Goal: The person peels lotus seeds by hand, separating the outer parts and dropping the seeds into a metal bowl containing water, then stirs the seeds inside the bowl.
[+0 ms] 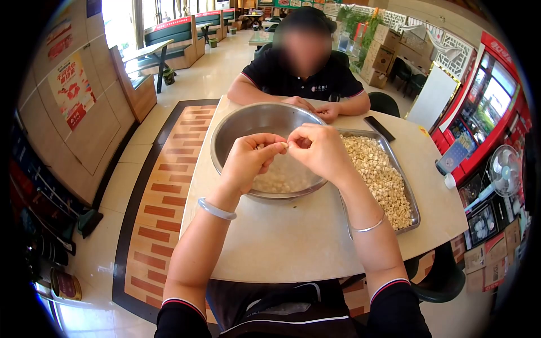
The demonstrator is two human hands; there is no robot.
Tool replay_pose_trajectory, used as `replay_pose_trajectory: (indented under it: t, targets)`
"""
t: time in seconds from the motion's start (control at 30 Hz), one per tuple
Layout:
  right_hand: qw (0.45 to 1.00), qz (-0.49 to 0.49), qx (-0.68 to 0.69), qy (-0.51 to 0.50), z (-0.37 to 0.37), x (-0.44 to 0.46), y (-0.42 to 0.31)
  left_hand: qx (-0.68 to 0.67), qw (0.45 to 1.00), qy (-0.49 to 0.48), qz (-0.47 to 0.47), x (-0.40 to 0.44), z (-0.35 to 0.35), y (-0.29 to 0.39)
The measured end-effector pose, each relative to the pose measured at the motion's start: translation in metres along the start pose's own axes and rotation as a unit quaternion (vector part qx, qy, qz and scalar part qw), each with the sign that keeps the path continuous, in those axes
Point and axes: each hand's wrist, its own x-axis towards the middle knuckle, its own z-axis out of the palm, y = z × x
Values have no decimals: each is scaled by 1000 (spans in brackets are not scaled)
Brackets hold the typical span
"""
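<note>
Dark sleeves [181, 320] nearest, red-and-white edging, above dark trousers [270, 304] at the near table edge. Bare forearms reach over the pale table [270, 242]: pale bangle [217, 209] on the left wrist, thin silver bangle [369, 223] on the right.

Left hand [248, 160]: thumb and finger pinched narrow on a small pale piece [285, 145]. Right hand [321, 149]: fingertips also drawn together, apparently nipping the same piece from the right; exact grip hidden. Piece sits above the metal bowl [239, 124], which holds what looks like cloudy liquid over whitish pieces [284, 181]. Right of the bowl, a metal tray [416, 219] heaped with cream-coloured pieces [377, 177]; whether the two touch, cannot tell.

Risks, as judged: the piece is tiny — wet fingers could let it slip into the bowl, or too hard a pinch could crush it. A dropped right forearm might knock the tray's near left side and spill pieces. Dark phone-like slab [379, 128] by the tray's far end — splashes could reach it. Seated co-worker [315, 79] leans on the far edge; a nudge there might slop the bowl.
</note>
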Motion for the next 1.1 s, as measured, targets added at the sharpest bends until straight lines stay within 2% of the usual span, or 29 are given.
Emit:
replay_pose_trajectory:
  t: [0.1, 0.13, 0.2, 0.27, 0.3, 0.4, 0.43, 0.53, 0.6, 0.63, 0.73, 0.8, 0.87, 1.0, 1.1]
  targets:
    - [993, 62, -79, -65, 8, 12, 31, -35, 999, -16, -21, -2, -1, 3]
    - [973, 75, -171, -135, 16, 13, 43, -35, 999, -15, -29, -1, -1, 3]
    - [893, 100, -349, -265, 36, 22, 65, -52, 998, -14, -33, 1, -2, 6]
    - [899, 113, -279, -318, 59, 15, 70, -87, 996, -10, -35, 0, -4, 6]
    - [871, 90, -267, -402, 50, 16, 40, -88, 995, -15, -36, 1, -6, 5]
    - [898, 96, -190, -386, 33, 18, 26, -96, 995, -11, -37, 2, -10, 3]
    - [908, 63, -241, -336, 34, 18, 33, -107, 994, -13, -35, 2, -10, 3]
    - [981, -8, -143, -132, 31, 1, 53, -142, 989, -29, -41, 3, -11, 2]
    - [1000, 11, 23, -3, 31, -4, 39, -176, 982, -46, -49, 5, -15, 2]
    - [992, 19, 106, 62, 28, -5, 26, -186, 980, -54, -50, 5, -16, 1]
    - [975, -7, 207, 76, 28, -10, 1, -208, 973, -81, -54, 5, -20, -1]
    - [972, -33, 210, 103, 33, -10, 1, -213, 969, -108, -62, 6, -22, -2]
    - [966, -61, 217, 128, 39, -7, 8, -185, 976, -95, -60, 4, -19, 1]
    - [967, -46, 206, 140, 39, -9, 8, -111, 991, -67, -42, 2, -13, 1]
    - [972, -49, 180, 140, 40, -10, 10, -88, 995, -12, -36, -1, -4, 7]
